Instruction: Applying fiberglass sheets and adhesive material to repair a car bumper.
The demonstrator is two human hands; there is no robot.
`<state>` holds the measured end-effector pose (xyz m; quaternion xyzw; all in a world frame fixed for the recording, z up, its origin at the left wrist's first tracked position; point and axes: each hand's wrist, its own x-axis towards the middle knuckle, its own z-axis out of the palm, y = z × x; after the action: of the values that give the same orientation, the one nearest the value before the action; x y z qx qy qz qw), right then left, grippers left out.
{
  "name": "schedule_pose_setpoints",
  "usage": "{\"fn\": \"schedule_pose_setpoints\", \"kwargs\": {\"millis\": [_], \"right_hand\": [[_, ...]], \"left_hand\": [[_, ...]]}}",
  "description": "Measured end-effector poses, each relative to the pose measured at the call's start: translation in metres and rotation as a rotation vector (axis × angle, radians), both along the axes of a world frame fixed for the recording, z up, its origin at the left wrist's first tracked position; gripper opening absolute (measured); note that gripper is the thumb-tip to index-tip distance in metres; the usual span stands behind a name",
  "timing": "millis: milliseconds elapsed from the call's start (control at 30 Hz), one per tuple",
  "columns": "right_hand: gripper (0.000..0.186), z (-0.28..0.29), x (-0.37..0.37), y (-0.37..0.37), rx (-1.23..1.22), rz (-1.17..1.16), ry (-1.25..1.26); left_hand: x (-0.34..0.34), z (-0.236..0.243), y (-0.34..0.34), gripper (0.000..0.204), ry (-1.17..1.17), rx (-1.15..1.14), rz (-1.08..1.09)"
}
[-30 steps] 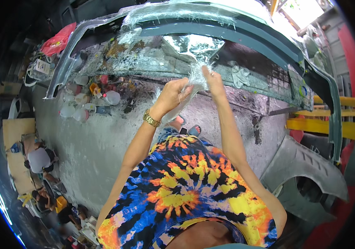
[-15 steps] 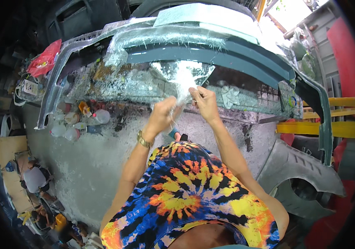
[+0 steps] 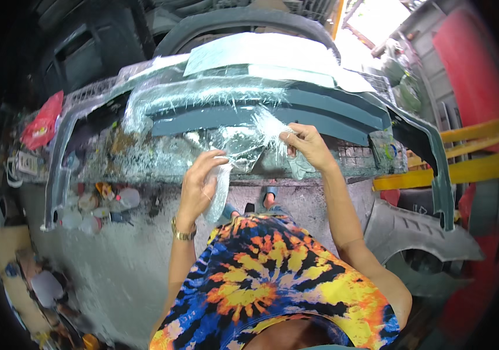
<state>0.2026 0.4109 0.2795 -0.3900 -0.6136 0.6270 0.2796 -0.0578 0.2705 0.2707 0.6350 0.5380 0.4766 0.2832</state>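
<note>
My right hand pinches a frayed white piece of fibreglass mat, its loose strands pointing toward the panel. In my left hand, another strip of fibreglass mat hangs down between thumb and fingers. A few thin strands stretch between the two pieces. Beyond my hands lies a long grey moulded part like a car bumper. Whitish, bristling fibreglass covers its upper left stretch. Below the part, between my hands, rests a shiny sheet with white matter on it.
White mat sheets lie across the part's far edge. A crumpled pale cloth is near my right hand. Plastic jugs stand on the floor at left. Yellow bars and a grey fender are at right.
My hands have moved apart, and the fibreglass between them is now two pieces. The right piece has come up against the panel in view; the left hand has dropped lower.
</note>
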Motion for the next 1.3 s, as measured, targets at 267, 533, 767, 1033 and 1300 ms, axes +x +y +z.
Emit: {"fn": "schedule_pose_setpoints", "kwargs": {"millis": [267, 533, 767, 1033, 1300], "right_hand": [[0.03, 0.03, -0.027, 0.034, 0.148, 0.687, -0.196], [0.033, -0.008, -0.031, 0.027, 0.147, 0.651, -0.084], [0.034, -0.061, -0.02, 0.014, 0.038, -0.126, 0.16], [0.026, -0.085, -0.058, 0.022, 0.748, 0.179, -0.275], [0.031, -0.039, -0.034, -0.027, 0.658, 0.466, -0.24]], "left_hand": [[0.024, 0.05, 0.033, 0.028, 0.383, -0.216, 0.042], [0.035, 0.017, 0.027, 0.024, 0.2, -0.296, 0.007], [0.057, -0.017, -0.017, 0.027, 0.141, -0.249, 0.214], [0.039, -0.042, -0.019, 0.029, -0.094, -0.356, 0.226], [0.053, -0.021, -0.004, 0.019, 0.22, -0.252, 0.11]]}}
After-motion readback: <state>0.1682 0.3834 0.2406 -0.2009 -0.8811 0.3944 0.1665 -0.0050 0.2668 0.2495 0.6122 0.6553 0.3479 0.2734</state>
